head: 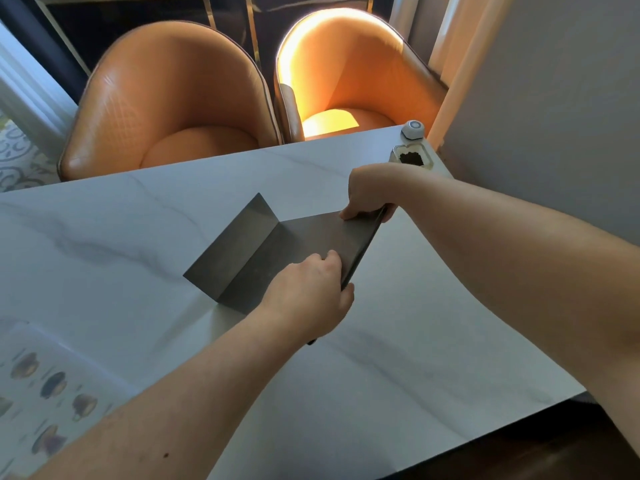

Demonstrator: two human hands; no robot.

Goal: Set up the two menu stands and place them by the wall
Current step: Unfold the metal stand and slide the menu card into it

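A dark grey menu stand [277, 247], folded in an L shape, stands on the white marble table [398, 358] near its middle. One flap rests toward the left, the larger panel slopes up to the right. My left hand [311, 299] grips the panel's near top edge. My right hand [367, 195] pinches the far top corner of the same panel. A second menu card [45, 393], printed with drink pictures, lies flat at the table's lower left.
Two orange leather chairs [173, 102] stand behind the table's far edge. A white call button [413, 128] and a small holder with dark contents [411, 157] sit at the far right corner, next to the grey wall [554, 116].
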